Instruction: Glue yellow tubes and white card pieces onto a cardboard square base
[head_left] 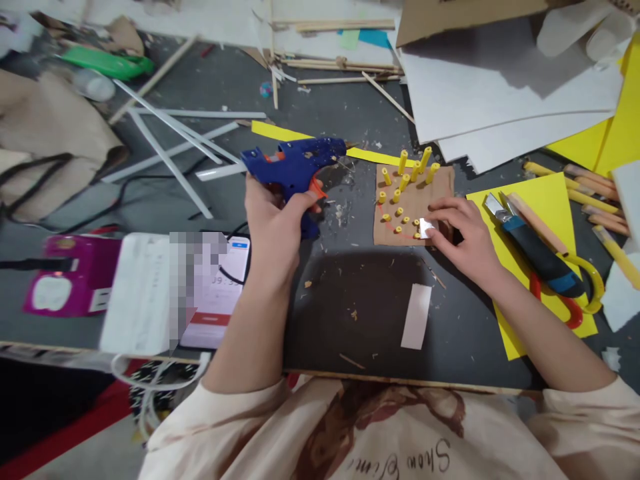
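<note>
My left hand [277,217] is wrapped round the grip of a blue hot glue gun [295,163] with an orange trigger. Its nozzle points right, above the table and left of a square of brown cardboard [417,193]. Several short yellow paper tubes [415,171] stand upright on the cardboard, taller at the back and lower at the front. My right hand [463,237] pinches a small white paper piece [426,229] at the cardboard's front right, close beside the low tubes. A faint red line runs along the cardboard between tubes.
A pale paper strip [416,317] lies in front. On yellow paper [545,200] at right rest a utility knife [540,247] and scissors [575,293]. White glue sticks [170,163], a phone [215,293] and a magenta box [75,273] are left. White sheets [500,113] lie behind.
</note>
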`<state>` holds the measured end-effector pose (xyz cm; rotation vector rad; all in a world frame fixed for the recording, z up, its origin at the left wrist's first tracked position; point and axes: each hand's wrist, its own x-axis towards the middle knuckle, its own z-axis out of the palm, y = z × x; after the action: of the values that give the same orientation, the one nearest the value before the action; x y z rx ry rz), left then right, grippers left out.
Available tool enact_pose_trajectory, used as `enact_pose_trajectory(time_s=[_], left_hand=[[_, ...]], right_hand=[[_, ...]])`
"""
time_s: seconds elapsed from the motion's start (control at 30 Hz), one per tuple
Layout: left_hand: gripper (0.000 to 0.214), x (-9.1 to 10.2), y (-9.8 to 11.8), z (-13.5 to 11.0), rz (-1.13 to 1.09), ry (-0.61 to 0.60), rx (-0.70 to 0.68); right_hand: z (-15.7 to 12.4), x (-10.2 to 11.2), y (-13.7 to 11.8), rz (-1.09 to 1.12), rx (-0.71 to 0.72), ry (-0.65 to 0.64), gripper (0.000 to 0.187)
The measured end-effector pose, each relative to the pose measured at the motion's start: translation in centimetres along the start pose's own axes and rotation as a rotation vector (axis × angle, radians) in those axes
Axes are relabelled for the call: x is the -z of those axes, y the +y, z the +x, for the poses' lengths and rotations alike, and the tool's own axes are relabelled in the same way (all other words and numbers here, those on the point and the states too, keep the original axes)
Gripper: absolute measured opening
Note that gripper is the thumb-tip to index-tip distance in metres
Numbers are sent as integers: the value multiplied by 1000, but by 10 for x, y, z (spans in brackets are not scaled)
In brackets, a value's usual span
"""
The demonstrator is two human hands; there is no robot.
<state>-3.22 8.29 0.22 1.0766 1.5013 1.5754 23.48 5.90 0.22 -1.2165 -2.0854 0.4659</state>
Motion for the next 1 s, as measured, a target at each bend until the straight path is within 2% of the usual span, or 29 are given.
enact_pose_trajectory(time_s=[0.13,0.27,0.47,0.67,0.83,0.93,1.0], left_hand=[[43,0,3,-1,2,-28,56],[44,2,-3,1,13,-82,100],[48,4,-14,5,78,-68,-19],[49,6,-11,8,36,-17,23],[56,12,-16,13,169,-47,-51],[49,14,-17,16,210,-33,-49],[43,13,-12,16,158,-30,-29]], right_hand=[[0,-1,2,1,9,11,5],[0,-1,2,4,10,15,4],[1,2,-3,33,-39,10,13],[2,2,-4,13,-91,-23,11],[2,1,-3,-2,-73,-37,19],[1,0,-2,-16,-71,-47,20],[1,0,-2,-19,-64,-41,19]])
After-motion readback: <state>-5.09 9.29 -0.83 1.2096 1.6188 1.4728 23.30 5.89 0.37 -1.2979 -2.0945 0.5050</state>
